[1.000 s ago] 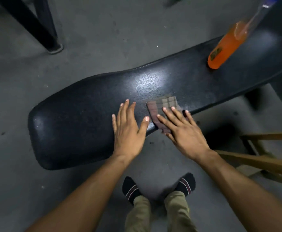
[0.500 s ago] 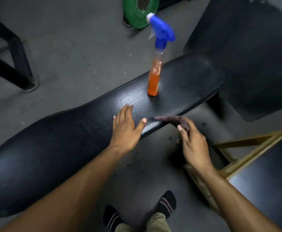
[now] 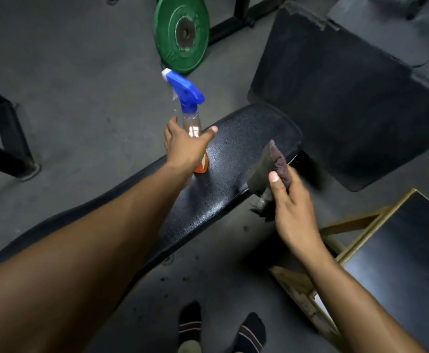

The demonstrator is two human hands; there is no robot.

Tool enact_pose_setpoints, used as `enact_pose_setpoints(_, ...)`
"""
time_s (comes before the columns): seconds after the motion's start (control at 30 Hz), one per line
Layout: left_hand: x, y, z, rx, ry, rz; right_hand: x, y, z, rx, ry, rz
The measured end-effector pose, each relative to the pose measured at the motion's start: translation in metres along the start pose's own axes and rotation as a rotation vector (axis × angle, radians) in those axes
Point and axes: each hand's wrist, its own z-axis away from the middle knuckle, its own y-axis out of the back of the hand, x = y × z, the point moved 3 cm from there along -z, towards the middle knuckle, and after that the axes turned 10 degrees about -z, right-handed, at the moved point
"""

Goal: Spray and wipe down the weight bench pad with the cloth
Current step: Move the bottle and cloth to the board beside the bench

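The black weight bench pad (image 3: 223, 189) runs from lower left to upper right. A spray bottle (image 3: 190, 118) with a blue trigger head and orange liquid stands upright on the pad near its far end. My left hand (image 3: 185, 146) is stretched out at the bottle's body, fingers and thumb spread on either side of it, not clearly closed around it. Over the pad's near edge, my right hand (image 3: 292, 207) holds up the dark plaid cloth (image 3: 272, 171), bunched between thumb and fingers.
A green weight plate (image 3: 181, 33) leans upright on the grey floor behind the bottle. A large black mat (image 3: 348, 98) lies at the right. A wooden frame (image 3: 335, 250) stands at lower right, black metal legs (image 3: 7, 138) at left. My socked feet (image 3: 221, 329) are below.
My left hand left the pad and reached forward to the spray bottle. My right hand lifted the cloth off the pad's edge. The view tilted up toward the bench's far end.
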Motion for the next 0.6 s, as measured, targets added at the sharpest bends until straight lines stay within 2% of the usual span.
enact_pose_setpoints(0.27, 0.007, -0.017, -0.033, -0.041, 0.063, 0.213, 0.010, 0.000, 0.000, 0.011, 0.040, -0.036)
enact_pose_setpoints(0.47, -0.001, -0.020, -0.032, -0.052, -0.037, 0.124, 0.013, -0.003, 0.012, 0.090, 0.034, -0.054)
enact_pose_setpoints(0.6, -0.009, -0.016, -0.035, -0.156, -0.072, 0.093, 0.019, -0.009, 0.023, 0.142, 0.020, -0.099)
